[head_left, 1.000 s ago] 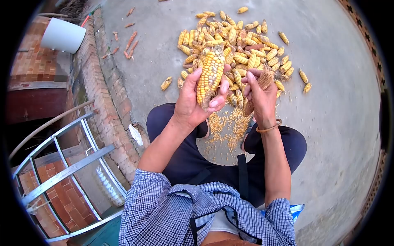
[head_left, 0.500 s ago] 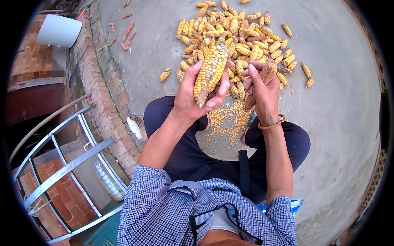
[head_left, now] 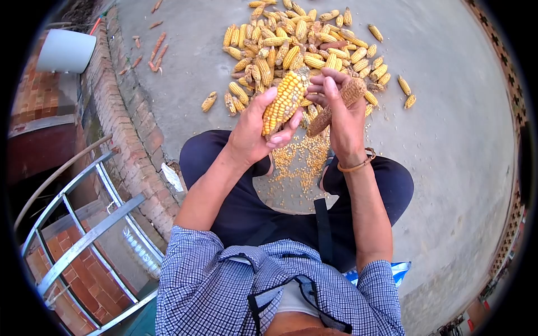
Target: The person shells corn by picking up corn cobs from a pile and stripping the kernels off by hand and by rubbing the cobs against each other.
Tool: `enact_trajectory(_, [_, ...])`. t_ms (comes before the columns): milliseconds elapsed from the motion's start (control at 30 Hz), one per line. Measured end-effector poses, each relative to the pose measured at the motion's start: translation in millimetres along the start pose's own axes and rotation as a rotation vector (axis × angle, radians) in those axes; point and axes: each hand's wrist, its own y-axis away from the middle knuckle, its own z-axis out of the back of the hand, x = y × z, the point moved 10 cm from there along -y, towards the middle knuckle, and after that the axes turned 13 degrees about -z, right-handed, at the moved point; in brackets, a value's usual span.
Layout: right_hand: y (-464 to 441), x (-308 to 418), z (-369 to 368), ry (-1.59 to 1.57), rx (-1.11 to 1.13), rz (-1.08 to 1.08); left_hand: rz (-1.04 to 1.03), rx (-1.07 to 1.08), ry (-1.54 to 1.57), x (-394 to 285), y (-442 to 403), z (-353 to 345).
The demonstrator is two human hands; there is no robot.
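Observation:
My left hand [head_left: 253, 130] is wrapped round a yellow corn cob [head_left: 284, 102] with a pale, kernel-poor patch near its tip. Close beside it on the right, my right hand [head_left: 344, 120] grips a bare brown cob [head_left: 352, 92] that slants across the palm, its lower end pointing at the held corn. Beyond both hands lies a heap of yellow corn cobs [head_left: 301, 29] on the concrete. Loose kernels [head_left: 305, 162] are scattered on the ground between my feet.
Stripped reddish cobs [head_left: 157, 49] lie at the upper left. A low brick edge [head_left: 115, 106] runs down the left, with a white bucket [head_left: 66, 51] and a metal frame [head_left: 92, 235] beyond. A blue-and-white bag [head_left: 399, 271] is by my right elbow.
The held corn has tilted further to the right at its top. My right hand has come closer to it, and its bare cob has turned to a more slanted angle.

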Motion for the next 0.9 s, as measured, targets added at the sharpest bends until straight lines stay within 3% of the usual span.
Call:
enact_trajectory(33, [-1,-1,0,-0.039,0.010,-0.019,0.030,-0.012,0.072,4,1,0])
enact_trajectory(100, [-1,-2,2,-0.116,0.006,-0.027,-0.021,-0.008,-0.113,5,0,4])
enact_trajectory(267, [1,-4,2,-0.101,0.031,-0.037,0.043,0.121,0.039,10,-1,-12])
enact_trajectory(567, [-1,-10,3,-0.078,0.015,-0.059,0.086,0.067,0.015,13,0,-8])
enact_trajectory(900, [1,-7,4,-0.049,-0.008,-0.040,-0.110,-0.032,-0.315,1,-5,8])
